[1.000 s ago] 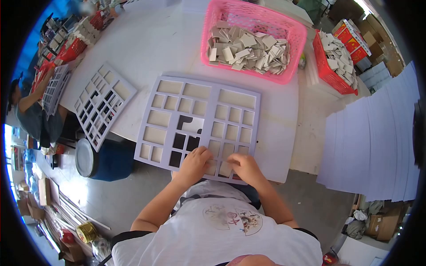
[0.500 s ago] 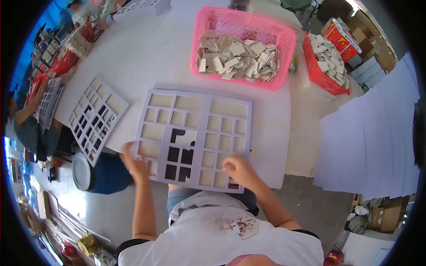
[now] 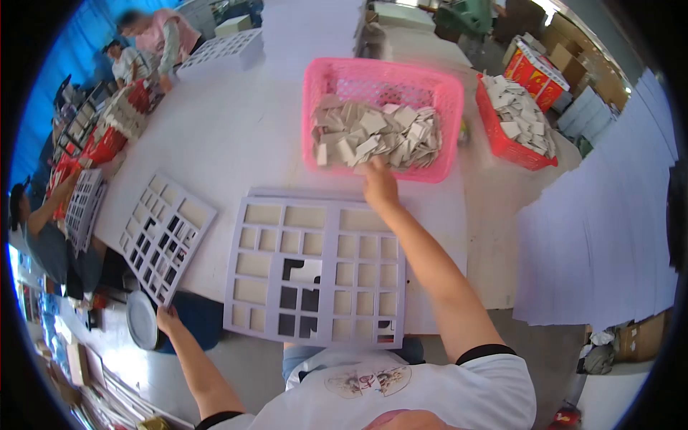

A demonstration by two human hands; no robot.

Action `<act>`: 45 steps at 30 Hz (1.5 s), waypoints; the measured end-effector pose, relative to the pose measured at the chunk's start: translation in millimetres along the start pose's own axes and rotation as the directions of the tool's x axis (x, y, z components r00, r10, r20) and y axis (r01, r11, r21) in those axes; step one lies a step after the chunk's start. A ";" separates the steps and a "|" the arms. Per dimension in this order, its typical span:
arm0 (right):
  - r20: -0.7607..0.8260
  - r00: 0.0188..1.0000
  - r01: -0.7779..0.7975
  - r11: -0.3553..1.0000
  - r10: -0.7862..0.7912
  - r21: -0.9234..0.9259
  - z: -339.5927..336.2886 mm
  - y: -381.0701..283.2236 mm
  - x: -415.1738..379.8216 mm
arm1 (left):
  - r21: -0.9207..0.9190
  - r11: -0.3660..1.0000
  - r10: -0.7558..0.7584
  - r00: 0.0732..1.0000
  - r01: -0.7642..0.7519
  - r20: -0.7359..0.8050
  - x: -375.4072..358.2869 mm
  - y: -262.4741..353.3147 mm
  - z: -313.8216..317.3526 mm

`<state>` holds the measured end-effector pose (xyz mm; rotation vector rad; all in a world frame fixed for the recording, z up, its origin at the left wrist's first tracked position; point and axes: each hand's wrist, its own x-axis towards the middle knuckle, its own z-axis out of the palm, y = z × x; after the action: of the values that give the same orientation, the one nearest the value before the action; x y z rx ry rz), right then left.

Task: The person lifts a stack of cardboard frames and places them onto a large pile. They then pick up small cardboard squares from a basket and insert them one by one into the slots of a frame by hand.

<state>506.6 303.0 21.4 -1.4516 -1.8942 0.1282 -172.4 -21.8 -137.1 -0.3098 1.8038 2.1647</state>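
A white grid panel (image 3: 332, 272) lies in front of me, apparently on another sheet. Most of its windows are filled with beige card pieces; several in the lower middle and one at the lower right show dark shapes. My right hand (image 3: 381, 188) is at the near rim of the pink basket (image 3: 309, 118), its fingertips among the beige card pieces (image 3: 373, 123), partly hidden. To the left, a second white grid panel (image 3: 188, 258) lies slanted, overhanging the table edge. My left hand (image 3: 168, 319) has its fingers closed on that panel's lower corner.
A red basket (image 3: 512, 152) of similar pieces stands at the right, near large white sheets (image 3: 595, 236). A blue drum (image 3: 197, 315) stands below the left table edge. Co-workers are at the far left, one handling grid panels (image 3: 86, 204). More panels (image 3: 222, 54) are stacked at the back.
My right hand has moved from the front panel's lower right up to the pink basket. My left hand has left that panel's left edge for the slanted panel's corner. The view has tilted upward.
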 end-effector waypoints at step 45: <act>0.246 0.960 -0.171 0.973 0.131 0.152 -139.1 -87.0 -301.8 | -0.030 0.732 -0.205 0.263 0.681 0.943 -354.3 13.2 -50.4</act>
<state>548.3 -37.9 18.5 -1.5142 -1.9003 0.5455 150.8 -107.0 -8.6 0.2355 0.4514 1.6581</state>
